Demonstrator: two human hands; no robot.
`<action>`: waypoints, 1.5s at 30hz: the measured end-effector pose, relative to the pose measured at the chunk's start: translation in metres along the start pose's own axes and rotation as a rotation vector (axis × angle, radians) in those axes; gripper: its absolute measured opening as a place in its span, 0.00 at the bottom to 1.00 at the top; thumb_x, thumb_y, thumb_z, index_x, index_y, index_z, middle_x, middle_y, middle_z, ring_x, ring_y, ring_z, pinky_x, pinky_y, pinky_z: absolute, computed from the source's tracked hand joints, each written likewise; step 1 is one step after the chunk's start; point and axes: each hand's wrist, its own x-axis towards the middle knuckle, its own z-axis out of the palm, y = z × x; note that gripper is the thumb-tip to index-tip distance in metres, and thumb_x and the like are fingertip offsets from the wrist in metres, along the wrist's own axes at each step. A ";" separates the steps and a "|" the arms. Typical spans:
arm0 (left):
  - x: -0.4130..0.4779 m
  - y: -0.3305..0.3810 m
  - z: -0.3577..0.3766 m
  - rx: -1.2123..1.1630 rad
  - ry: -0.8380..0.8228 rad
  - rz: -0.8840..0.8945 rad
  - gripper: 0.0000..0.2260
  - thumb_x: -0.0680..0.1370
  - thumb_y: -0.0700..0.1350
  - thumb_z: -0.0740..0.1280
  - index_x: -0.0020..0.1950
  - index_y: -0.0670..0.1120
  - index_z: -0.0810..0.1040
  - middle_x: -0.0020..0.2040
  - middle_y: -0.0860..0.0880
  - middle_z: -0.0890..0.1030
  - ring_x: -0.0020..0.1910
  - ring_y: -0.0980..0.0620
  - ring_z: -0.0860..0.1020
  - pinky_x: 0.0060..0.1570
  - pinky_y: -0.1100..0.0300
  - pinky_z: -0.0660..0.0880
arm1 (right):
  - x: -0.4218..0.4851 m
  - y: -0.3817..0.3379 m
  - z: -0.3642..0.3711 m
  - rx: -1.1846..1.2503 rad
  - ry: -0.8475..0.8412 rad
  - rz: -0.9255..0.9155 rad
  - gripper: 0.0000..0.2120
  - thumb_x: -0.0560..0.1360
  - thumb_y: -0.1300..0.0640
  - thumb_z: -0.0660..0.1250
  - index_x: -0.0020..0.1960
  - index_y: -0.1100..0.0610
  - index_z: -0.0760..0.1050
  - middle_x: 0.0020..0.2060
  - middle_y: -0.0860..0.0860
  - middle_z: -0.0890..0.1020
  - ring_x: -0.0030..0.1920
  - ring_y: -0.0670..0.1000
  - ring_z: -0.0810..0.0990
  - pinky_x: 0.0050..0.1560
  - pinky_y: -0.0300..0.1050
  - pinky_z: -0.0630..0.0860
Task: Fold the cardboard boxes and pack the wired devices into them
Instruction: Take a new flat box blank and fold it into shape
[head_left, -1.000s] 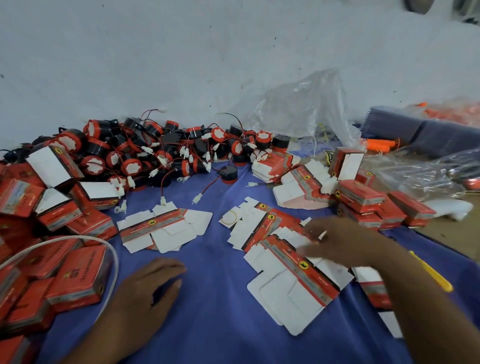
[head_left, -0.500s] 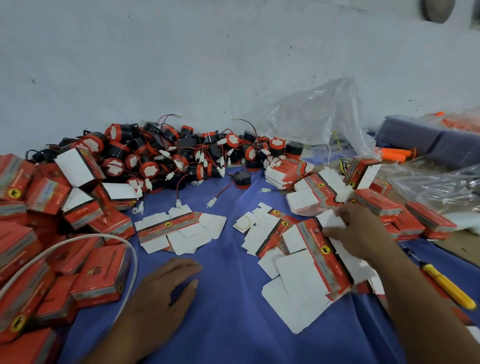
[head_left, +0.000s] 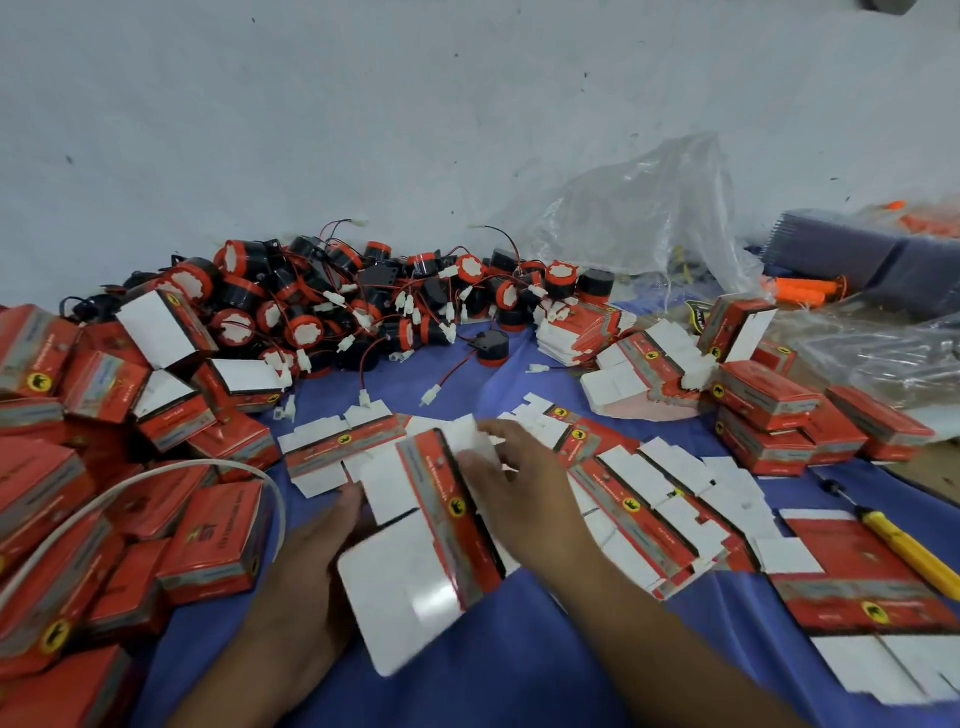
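- Flat red-and-white cardboard box blank (head_left: 415, 540) sits between both hands, lifted slightly over the blue cloth (head_left: 519, 670) in the middle foreground.
- Left hand (head_left: 306, 587) lies under the blank's left edge, fingers spread wide and mostly hidden; whether it truly pinches the card I cannot tell.
- Right hand (head_left: 519, 493) rests on the blank's upper right part, fingers curled narrow onto a white flap, holding it.
- Risk: the blank is glossy and thin, so a one-sided grip could let it slide out, or a crease could form off the scored line and spoil the box shape.
- Risk: the spread of loose flat blanks (head_left: 649, 499) just beside the right wrist could be dragged or scattered by the forearm during folding.
- Risk: the heap of black-and-orange round wired devices (head_left: 363, 306) by the wall has its red leads and white plugs tangled; pulling one out may bring neighbours with it.
- Counts: two hands; one blank in hand; one yellow-handled screwdriver (head_left: 904, 545) at right; one clear plastic bag (head_left: 649, 208) behind.
- Counts: folded red boxes on the left (head_left: 208, 540) number well over a dozen, the right stack of red boxes (head_left: 769, 410) roughly eight; devices run to several dozen, too piled up to count exactly.
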 end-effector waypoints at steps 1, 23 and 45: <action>0.000 0.001 0.000 -0.051 -0.044 -0.025 0.16 0.78 0.52 0.61 0.59 0.48 0.83 0.57 0.44 0.84 0.54 0.42 0.83 0.45 0.50 0.80 | -0.003 -0.001 0.008 -0.125 -0.016 -0.045 0.14 0.81 0.48 0.65 0.66 0.45 0.75 0.54 0.37 0.79 0.58 0.46 0.79 0.54 0.36 0.72; -0.007 0.007 0.000 0.053 -0.169 0.037 0.15 0.69 0.40 0.68 0.54 0.50 0.85 0.52 0.39 0.85 0.49 0.41 0.84 0.41 0.56 0.81 | -0.018 -0.015 0.009 -0.030 -0.323 -0.128 0.36 0.63 0.30 0.72 0.66 0.23 0.59 0.60 0.25 0.72 0.63 0.34 0.74 0.64 0.38 0.75; -0.021 0.008 0.002 0.075 -0.367 -0.079 0.49 0.57 0.56 0.84 0.74 0.52 0.67 0.65 0.46 0.80 0.62 0.46 0.79 0.53 0.56 0.80 | -0.016 -0.005 0.003 0.185 -0.488 -0.171 0.36 0.68 0.51 0.77 0.69 0.32 0.63 0.61 0.27 0.75 0.62 0.28 0.73 0.52 0.27 0.75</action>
